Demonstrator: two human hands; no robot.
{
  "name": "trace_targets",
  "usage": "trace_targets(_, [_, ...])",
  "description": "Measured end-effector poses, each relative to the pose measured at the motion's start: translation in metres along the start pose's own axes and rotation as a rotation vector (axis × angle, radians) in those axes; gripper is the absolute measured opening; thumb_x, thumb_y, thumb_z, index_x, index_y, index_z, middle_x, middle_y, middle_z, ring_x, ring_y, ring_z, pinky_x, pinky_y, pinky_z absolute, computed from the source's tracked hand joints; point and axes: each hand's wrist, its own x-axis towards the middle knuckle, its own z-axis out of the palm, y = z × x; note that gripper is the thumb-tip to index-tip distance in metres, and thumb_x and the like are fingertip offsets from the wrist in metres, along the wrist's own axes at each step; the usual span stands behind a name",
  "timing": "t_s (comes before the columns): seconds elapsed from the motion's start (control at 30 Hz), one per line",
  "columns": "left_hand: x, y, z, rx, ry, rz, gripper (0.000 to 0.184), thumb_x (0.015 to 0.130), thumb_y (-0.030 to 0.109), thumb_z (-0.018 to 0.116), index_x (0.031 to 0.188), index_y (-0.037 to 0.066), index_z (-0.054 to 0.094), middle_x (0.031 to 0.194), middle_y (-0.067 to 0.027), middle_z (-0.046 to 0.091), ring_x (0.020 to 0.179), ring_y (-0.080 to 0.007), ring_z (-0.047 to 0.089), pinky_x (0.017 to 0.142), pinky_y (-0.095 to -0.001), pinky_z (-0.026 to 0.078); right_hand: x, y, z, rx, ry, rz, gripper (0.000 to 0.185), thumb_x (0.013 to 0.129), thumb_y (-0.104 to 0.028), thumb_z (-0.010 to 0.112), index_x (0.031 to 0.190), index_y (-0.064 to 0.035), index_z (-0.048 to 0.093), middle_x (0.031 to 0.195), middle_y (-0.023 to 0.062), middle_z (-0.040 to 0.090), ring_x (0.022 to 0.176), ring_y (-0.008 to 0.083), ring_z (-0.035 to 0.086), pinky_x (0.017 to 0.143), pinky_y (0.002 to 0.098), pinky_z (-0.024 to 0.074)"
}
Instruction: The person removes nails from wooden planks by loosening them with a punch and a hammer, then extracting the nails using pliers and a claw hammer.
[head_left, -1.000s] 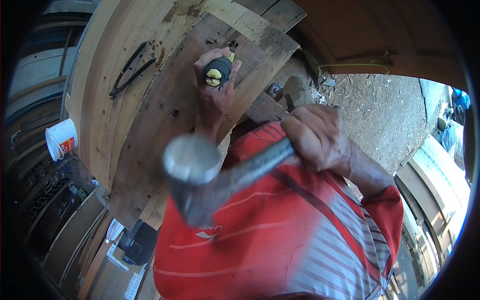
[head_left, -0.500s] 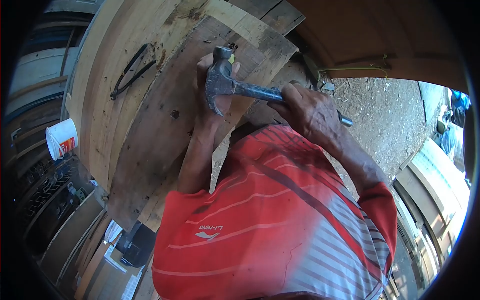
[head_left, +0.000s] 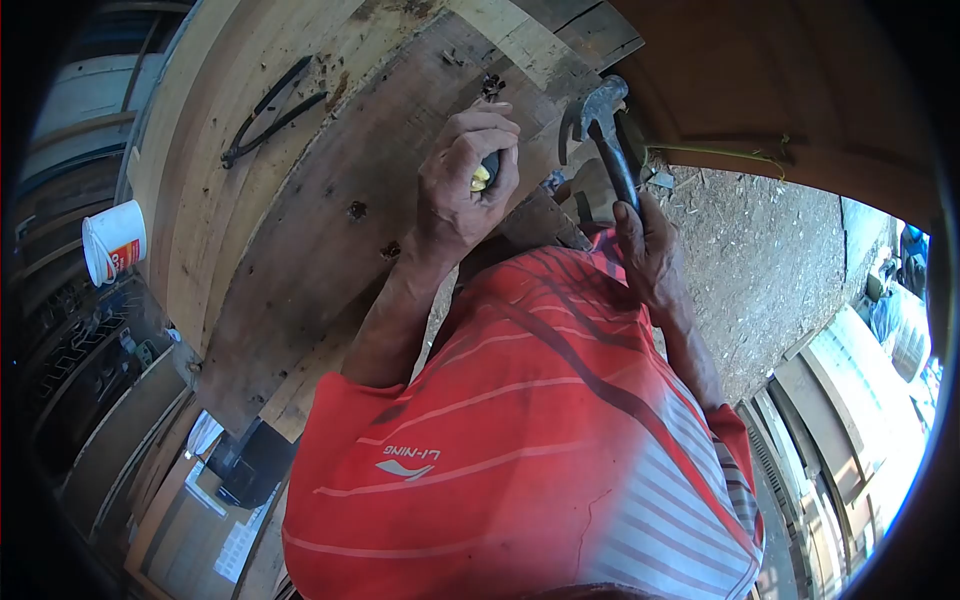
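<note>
My left hand point(head_left: 455, 190) is wrapped around a tool with a black-and-yellow handle point(head_left: 482, 177), over the dark wooden board point(head_left: 330, 270). Fingers hide most of this tool, and its working end cannot be made out. Just beyond my fingertips lies a small cluster of dark chips point(head_left: 492, 86) at a spot on the board. My right hand point(head_left: 650, 245) grips a claw hammer point(head_left: 615, 160) by its handle. The hammer head is raised beside the board's right edge, apart from the left hand's tool.
Open pincers point(head_left: 262, 118) lie on the lighter planks point(head_left: 195, 200) at the left. A white bucket point(head_left: 113, 240) stands beyond the planks' left edge. A brown wooden panel point(head_left: 760, 80) is at the upper right, with stacked boards point(head_left: 830, 400) at the lower right.
The hammer has swung away from over my left hand, up and to the right, and its head now points away from me. My left hand, still around its tool, shows more fully.
</note>
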Motion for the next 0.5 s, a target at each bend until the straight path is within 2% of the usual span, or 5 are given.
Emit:
trace_targets(0.07, [-0.010, 0.000, 0.005, 0.008, -0.006, 0.000, 0.026, 0.082, -0.010, 0.073, 0.102, 0.005, 0.064, 0.107, -0.0112, 0.065, 0.114, -0.0341, 0.066, 0.101, -0.0485, 0.055, -0.001, 0.006, -0.001, -0.020, 0.001, 0.052, 0.046, 0.107, -0.047, 0.054, 0.107, -0.0017, 0.062, 0.074, 0.0178, 0.065, 0.068, 0.0301, 0.067, 0.064, 0.0426, 0.0493])
trace_targets(0.2, [-0.036, 0.009, 0.018, 0.221, -0.207, -0.004, 0.018, 0.078, -0.002, 0.077, 0.091, 0.008, 0.069, 0.115, -0.0083, 0.063, 0.124, -0.0354, 0.060, 0.113, -0.0535, 0.047, -0.004, 0.008, -0.001, -0.020, -0.004, 0.087, 0.047, 0.107, -0.048, 0.054, 0.107, -0.0015, 0.062, 0.074, 0.0172, 0.064, 0.069, 0.0300, 0.065, 0.065, 0.0430, 0.0493])
trace_targets(0.3, [-0.035, 0.015, 0.026, 0.403, -0.297, -0.012, 0.025, 0.074, -0.006, 0.079, 0.093, 0.008, 0.070, 0.117, -0.0104, 0.063, 0.126, -0.0403, 0.058, 0.107, -0.0534, 0.050, -0.009, 0.009, 0.007, 0.032, 0.027, 0.051, 0.046, 0.107, -0.048, 0.055, 0.108, -0.0022, 0.063, 0.075, 0.0179, 0.064, 0.069, 0.0318, 0.066, 0.065, 0.0440, 0.0493])
trace_targets(0.43, [-0.024, 0.009, 0.018, 0.265, -0.120, -0.083, 0.025, 0.081, -0.007, 0.075, 0.102, 0.005, 0.067, 0.119, -0.0128, 0.064, 0.123, -0.0396, 0.061, 0.107, -0.0500, 0.051, -0.013, 0.015, 0.013, 0.047, 0.011, 0.033, 0.044, 0.106, -0.046, 0.057, 0.109, -0.0032, 0.064, 0.078, 0.0207, 0.066, 0.073, 0.0372, 0.068, 0.066, 0.0454, 0.0498])
trace_targets(0.5, [-0.015, 0.006, 0.001, 0.187, -0.014, -0.084, 0.025, 0.086, -0.007, 0.071, 0.108, 0.003, 0.064, 0.120, -0.0147, 0.065, 0.122, -0.0385, 0.062, 0.106, -0.0478, 0.051, -0.016, 0.017, 0.012, 0.019, -0.034, 0.090, 0.042, 0.105, -0.046, 0.058, 0.111, -0.0039, 0.064, 0.082, 0.0223, 0.067, 0.077, 0.0396, 0.069, 0.068, 0.0459, 0.0504])
